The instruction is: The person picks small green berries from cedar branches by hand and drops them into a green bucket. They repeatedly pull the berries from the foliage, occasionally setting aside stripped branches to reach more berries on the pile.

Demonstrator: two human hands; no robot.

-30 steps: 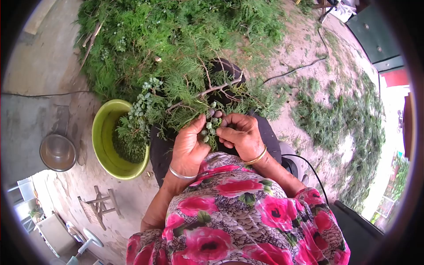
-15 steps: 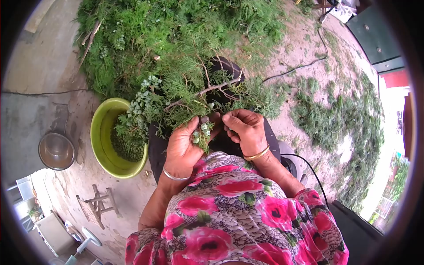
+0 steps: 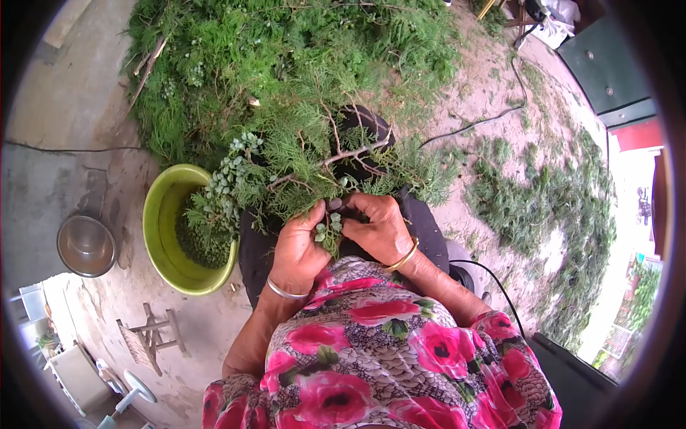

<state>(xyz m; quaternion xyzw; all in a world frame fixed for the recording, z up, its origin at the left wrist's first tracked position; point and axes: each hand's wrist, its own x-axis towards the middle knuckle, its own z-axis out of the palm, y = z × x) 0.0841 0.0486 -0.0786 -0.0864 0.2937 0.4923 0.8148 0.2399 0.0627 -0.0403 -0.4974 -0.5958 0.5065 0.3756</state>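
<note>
My left hand (image 3: 294, 247) pinches an evergreen sprig (image 3: 330, 232) bearing pale green seed cones, which hangs down past the thumb. At its right side, my right hand (image 3: 382, 229) has its fingers curled together, the tips against the sprig; whatever they pinch is hidden. Across my lap lies a leafy evergreen branch (image 3: 336, 157) with a bare woody stem. A thick cluster of bluish-green cones (image 3: 232, 175) on it hangs over the rim of a yellow-green bucket (image 3: 153, 247). Many small green cones (image 3: 204, 239) lie inside that bucket.
Cut evergreen branches (image 3: 286, 43) are heaped ahead of me, and more clippings (image 3: 536, 207) spread over the ground at right. Left of the bucket sits a metal bowl (image 3: 86, 247), with a small wooden stool (image 3: 150, 339) nearer me. A black cable (image 3: 475, 129) crosses the ground.
My right hand has moved left, from a small gap away to the sprig in my left hand. My left hand stays on the sprig, nearly in place.
</note>
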